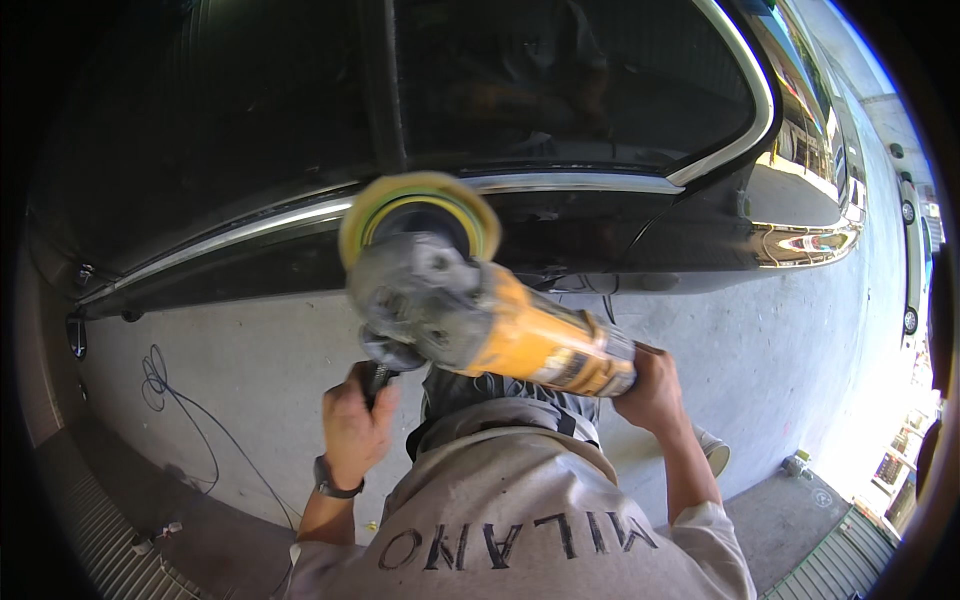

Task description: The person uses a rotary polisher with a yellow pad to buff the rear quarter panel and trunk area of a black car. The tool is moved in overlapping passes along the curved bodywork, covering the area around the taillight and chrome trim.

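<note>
A yellow and grey rotary polisher is held up in front of my body with both hands. My left hand grips its black side handle. Around the rear of the yellow body, my right hand is closed. The round yellow polishing pad faces the side of a dark, glossy car. It overlaps the chrome window trim in view; whether it touches the car cannot be told. Blur softens the polisher's head.
A dark cable lies looped on the grey concrete floor at left. Beyond my right forearm stands a pale bucket. A small item sits near the metal drain grating. A parked car is far right.
</note>
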### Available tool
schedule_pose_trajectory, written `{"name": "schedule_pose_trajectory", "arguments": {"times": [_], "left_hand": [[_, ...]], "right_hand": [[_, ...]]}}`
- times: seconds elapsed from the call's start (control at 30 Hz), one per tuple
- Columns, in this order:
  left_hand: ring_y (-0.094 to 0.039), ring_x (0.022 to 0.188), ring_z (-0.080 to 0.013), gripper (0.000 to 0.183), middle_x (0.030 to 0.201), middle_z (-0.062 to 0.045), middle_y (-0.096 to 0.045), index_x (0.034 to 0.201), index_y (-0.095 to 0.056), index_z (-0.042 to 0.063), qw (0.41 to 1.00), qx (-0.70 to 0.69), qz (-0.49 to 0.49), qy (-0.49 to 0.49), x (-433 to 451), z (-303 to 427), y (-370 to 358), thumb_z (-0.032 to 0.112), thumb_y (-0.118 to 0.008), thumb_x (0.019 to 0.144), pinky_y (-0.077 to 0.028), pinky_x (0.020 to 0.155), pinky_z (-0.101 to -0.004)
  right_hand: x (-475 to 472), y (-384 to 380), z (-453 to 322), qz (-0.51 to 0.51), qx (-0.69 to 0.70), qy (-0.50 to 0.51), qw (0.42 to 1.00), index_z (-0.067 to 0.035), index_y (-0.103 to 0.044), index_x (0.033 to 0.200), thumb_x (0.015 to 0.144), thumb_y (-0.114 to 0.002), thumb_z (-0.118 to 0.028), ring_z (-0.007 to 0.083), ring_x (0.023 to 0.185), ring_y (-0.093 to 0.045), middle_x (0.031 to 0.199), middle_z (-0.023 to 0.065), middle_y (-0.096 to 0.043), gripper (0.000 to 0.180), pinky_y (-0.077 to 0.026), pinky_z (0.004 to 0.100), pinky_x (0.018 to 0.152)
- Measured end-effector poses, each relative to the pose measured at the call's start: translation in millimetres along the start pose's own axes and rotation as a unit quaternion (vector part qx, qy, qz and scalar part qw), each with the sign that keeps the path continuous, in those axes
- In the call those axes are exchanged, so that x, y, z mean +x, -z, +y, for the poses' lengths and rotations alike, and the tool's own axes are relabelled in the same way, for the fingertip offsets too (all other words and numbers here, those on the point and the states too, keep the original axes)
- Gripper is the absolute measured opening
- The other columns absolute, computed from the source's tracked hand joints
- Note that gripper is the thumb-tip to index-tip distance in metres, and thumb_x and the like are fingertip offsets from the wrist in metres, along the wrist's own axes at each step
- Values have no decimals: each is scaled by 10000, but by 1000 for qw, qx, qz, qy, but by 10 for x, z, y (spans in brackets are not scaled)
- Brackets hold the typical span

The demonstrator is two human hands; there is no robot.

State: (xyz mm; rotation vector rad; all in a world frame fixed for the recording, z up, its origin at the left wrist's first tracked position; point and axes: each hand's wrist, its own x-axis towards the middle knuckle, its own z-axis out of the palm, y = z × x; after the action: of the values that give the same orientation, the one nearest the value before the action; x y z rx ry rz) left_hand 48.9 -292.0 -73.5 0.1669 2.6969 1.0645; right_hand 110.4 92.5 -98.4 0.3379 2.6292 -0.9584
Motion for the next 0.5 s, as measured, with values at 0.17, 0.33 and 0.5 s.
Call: {"name": "schedule_pose_trajectory", "arguments": {"times": [0.17, 0.33, 0.5], "left_hand": [[-715, 719, -437, 377, 828, -196, -737, 1109, -664, -7, 993, -12, -97, -61, 307, 716, -541, 348, -714, 993, -574, 670, -495], [-717, 622, -350, 431, 751, -166, -713, 1018, -656, -11, 977, 34, -114, -179, 553, 1273, -948, 406, -753, 979, -578, 583, -445], [-732, 663, -363, 426, 781, -164, -732, 1051, -674, 6, 982, 63, -107, -145, 433, 1117, -882, 413, -764, 964, -585, 621, -432]], "right_hand": [[-483, 300, 747, 75, 56, -56, 994, -13, -758, 1005, 722, -756, 3, 412, 935, -745, 972, 212, -765, 284, -584, 400, 825], [-757, 387, 1291, 104, 92, -165, 976, 36, -743, 973, 711, -787, 8, 399, 873, -772, 864, 223, -764, 267, -584, 415, 781], [-620, 70, 1335, 61, 121, -126, 983, 18, -748, 1022, 707, -818, -30, 363, 962, -774, 963, 202, -781, 326, -580, 390, 823]]}}
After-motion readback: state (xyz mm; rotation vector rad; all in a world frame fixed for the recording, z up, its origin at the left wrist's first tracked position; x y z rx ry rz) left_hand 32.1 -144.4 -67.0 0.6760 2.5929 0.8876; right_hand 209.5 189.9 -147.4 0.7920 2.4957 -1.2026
